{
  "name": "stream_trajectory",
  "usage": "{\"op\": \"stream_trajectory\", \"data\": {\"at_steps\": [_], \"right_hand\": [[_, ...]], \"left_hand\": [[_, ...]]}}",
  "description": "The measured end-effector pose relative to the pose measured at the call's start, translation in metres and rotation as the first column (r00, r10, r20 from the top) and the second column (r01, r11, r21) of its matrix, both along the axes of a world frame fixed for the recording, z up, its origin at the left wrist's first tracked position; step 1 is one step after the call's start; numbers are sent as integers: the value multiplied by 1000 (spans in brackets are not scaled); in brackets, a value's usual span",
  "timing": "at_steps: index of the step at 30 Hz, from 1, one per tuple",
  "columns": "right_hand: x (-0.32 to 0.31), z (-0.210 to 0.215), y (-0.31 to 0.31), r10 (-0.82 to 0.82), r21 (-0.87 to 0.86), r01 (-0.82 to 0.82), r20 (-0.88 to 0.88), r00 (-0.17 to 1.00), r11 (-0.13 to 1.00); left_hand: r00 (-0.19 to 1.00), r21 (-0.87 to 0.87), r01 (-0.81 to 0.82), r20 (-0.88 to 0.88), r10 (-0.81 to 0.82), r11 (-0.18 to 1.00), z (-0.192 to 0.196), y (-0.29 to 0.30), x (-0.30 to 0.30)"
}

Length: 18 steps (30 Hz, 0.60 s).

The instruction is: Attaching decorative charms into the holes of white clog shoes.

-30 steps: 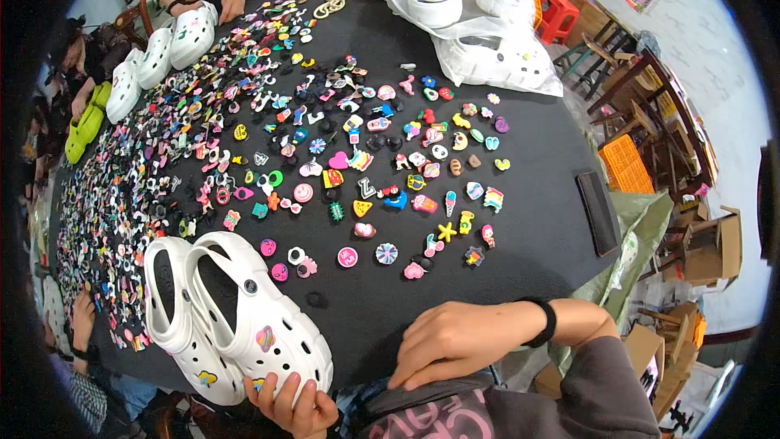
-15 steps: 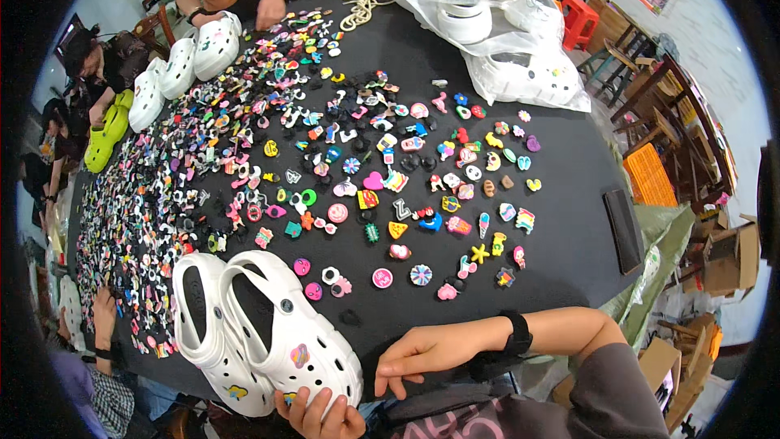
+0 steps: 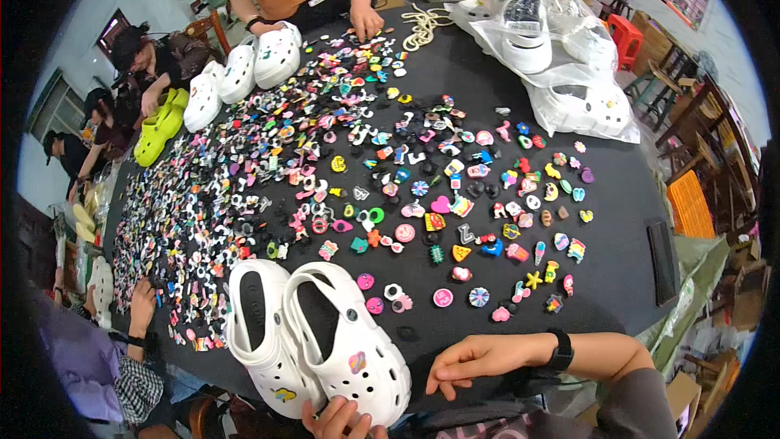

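A pair of white clogs stands at the table's near edge, toes toward me. The right clog carries a pink and orange charm near its top holes; the left clog has a yellow cloud-like charm. My left hand grips the toe of the right clog, fingers curled against its front; the thumb is hidden. Just right of that clog, my right hand hangs over the table edge, fingers loosely bent and holding nothing. Several colourful shoe charms lie spread beyond the clogs.
A dense heap of charms covers the table's left side. White clogs and green clogs line the far left edge. Bagged white clogs lie at the back right, near a dark bar. Co-workers surround the table.
My view has swung left, so the scene sits farther right. The co-worker across the table now has one hand down on the charms. My hands keep nearly the same pose beside the clogs.
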State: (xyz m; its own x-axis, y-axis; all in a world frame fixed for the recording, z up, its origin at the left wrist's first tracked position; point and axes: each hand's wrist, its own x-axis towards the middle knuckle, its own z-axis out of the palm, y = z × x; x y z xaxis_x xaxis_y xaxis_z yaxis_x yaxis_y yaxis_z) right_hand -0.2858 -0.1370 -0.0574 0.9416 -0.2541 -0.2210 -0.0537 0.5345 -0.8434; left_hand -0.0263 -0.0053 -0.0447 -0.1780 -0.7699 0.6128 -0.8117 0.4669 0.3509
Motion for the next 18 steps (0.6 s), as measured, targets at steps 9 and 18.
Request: {"op": "stream_trajectory", "data": {"at_steps": [9,18], "right_hand": [[-6,17,-2,-13,-5,12,-203,979,1000],[-2,39,12,-209,-22,212,-280,937,977]], "left_hand": [[907,26,-418,70,416,908,29,-8,63],[856,105,-517,65,513,849,19,-9,113]]}}
